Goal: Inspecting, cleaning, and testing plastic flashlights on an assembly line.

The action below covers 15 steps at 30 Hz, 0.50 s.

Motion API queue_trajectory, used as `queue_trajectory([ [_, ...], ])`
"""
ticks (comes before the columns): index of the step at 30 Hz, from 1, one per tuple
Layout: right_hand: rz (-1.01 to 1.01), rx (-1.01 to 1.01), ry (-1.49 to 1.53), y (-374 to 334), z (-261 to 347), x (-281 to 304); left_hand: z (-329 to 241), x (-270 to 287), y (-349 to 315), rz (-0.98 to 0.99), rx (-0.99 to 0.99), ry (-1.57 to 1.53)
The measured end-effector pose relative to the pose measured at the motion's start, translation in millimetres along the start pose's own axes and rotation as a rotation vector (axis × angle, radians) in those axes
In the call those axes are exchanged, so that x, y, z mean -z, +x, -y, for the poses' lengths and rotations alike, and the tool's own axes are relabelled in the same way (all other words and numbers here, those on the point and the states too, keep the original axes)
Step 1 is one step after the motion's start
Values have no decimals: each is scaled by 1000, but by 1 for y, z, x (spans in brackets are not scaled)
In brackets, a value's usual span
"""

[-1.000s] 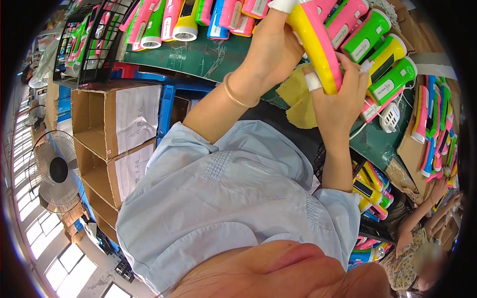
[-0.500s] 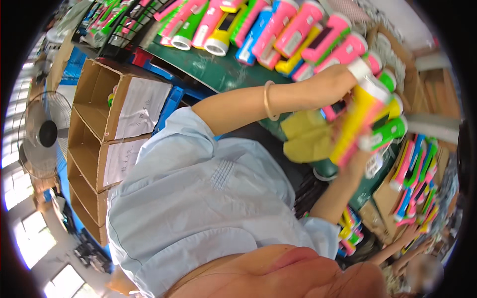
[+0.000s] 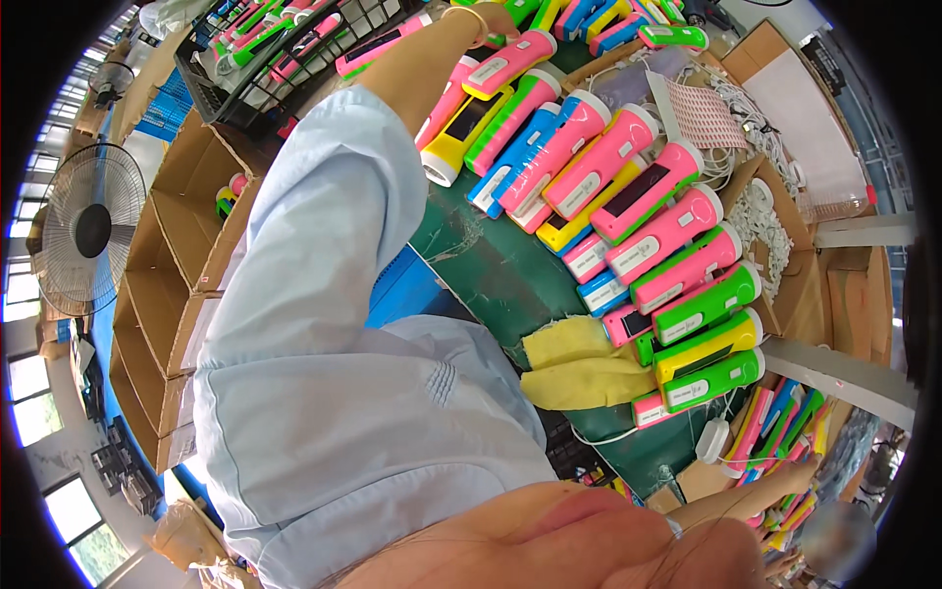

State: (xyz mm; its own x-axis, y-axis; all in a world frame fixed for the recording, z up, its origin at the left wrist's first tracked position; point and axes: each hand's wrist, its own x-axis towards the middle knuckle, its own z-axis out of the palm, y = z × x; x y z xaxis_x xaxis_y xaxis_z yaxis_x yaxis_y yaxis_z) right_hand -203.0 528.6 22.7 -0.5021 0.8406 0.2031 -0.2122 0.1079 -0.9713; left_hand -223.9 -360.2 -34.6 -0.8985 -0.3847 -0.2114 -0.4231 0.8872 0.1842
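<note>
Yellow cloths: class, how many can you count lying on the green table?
2. One yellow cloth lies on the green table beside the row of torches. The other sits just below it, touching it. More may be hidden under the torches.

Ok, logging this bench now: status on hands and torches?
Left hand at top edge, over pink torch, grip unclear. Right hand out of view. Torch pile crowds green bench.

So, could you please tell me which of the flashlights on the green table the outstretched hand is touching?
The hand rests on the pink flashlight with a green stripe, topmost in the row, above the yellow one.
</note>
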Motion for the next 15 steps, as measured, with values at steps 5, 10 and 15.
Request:
queue_trajectory([
  [5, 501, -78, 213, -145, 62, -9, -21, 23, -50, -1190, -290, 31],
  [10, 940, 41, -150, -277, 84, -21, -114, 70, -207, -980, -793, -215],
  [15, 1209, 450, 196, -356, 106, -69, -150, 8, -307, -362, -812, -611],
])
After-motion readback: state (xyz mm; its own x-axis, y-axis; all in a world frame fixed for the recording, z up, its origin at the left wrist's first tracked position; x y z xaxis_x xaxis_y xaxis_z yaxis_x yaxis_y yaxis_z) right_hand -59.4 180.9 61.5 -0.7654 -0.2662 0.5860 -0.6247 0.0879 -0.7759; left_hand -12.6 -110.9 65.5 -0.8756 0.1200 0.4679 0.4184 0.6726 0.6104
